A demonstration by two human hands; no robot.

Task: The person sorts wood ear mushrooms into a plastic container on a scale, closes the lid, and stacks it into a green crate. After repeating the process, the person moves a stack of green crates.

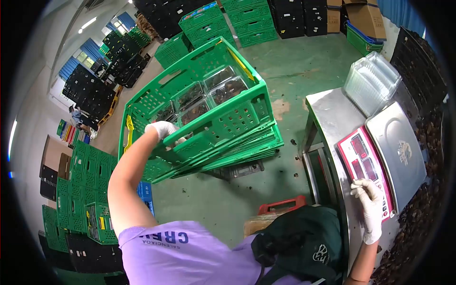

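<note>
My left hand (164,129), in a white glove, reaches over the near wall of a green plastic crate (223,116). Its fingers are mostly hidden behind that wall, so whether they hold anything cannot be made out. Inside the crate sit several clear plastic boxes (231,90) filled with dark brown pieces. My right hand (369,206), also gloved in white, hovers at the control panel of a red-and-white weighing scale (358,149). Its fingers are loosely bent and slightly apart, with nothing visible in them. The scale's metal pan (398,154) lies beyond the panel.
The crate tops a stack of flattened green crates (237,154). On the metal table (327,107), nested clear containers (373,80) stand beyond the scale, with dark pieces (422,209) heaped to the right. Stacked green crates (90,166) stand left. A red-handled item (282,205) sits below.
</note>
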